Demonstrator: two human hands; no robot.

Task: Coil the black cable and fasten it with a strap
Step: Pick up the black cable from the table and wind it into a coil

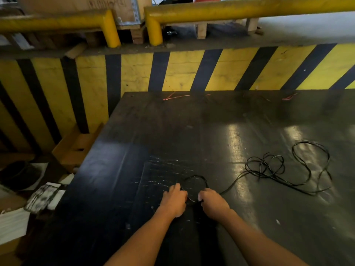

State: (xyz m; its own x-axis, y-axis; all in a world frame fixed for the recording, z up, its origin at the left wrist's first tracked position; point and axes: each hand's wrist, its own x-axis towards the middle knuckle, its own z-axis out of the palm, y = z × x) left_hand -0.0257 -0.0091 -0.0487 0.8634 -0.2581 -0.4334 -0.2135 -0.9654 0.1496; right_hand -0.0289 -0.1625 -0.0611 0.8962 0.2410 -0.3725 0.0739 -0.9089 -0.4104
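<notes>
Small loop of black cable (194, 179) pinched between both hands, low on dark table (192, 127).
Head view: left hand (175, 198) grip closed on loop's left side, right hand (212, 201) grip closed on its right; remaining cable trailing right into loose tangle, well apart.

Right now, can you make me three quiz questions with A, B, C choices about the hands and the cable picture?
1. Where is the loose pile of cable?
A. right of the hands
B. on the yellow rail
C. left of the hands

2. What colour is the cable?
A. white
B. black
C. green

3. What are the hands doing?
A. resting flat
B. holding one small loop
C. waving in the air

Answers: 1 A, the loose tangle lies on the table to the right. 2 B, the black cable. 3 B, left hand and right hand grip the loop.
</notes>
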